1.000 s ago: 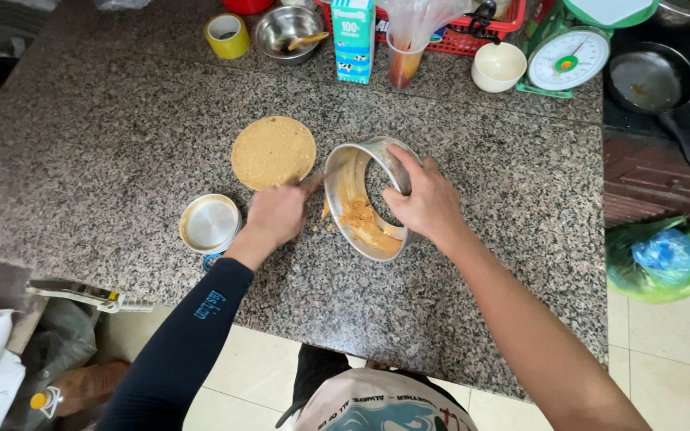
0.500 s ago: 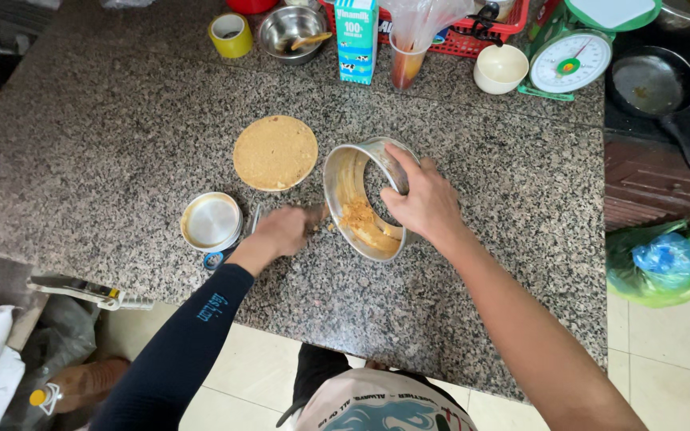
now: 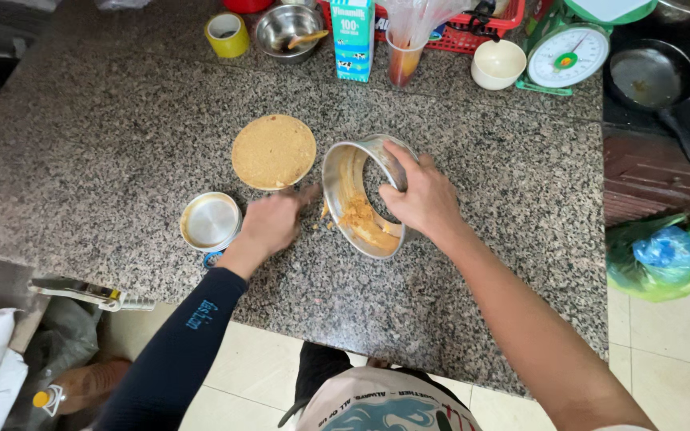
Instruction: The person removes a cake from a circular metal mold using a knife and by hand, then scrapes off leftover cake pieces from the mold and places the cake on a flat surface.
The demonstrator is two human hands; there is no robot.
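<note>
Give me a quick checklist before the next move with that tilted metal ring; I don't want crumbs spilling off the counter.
1. Right hand grips the rim of the round metal cake ring: ok, fingers hooked over its edge.
2. Ring standing level: not ok, it is tipped on its side.
3. Orange-brown crumb mixture contained: not ok, a few crumbs lie on the speckled granite counter beside the ring.
4. Left hand holds a tool: cannot tell, it is blurred.
5. Round flat crumb-covered disc clear of the ring: ok, it lies apart.
6. Small round metal tin out of the way: ok, left of the left hand.
</note>
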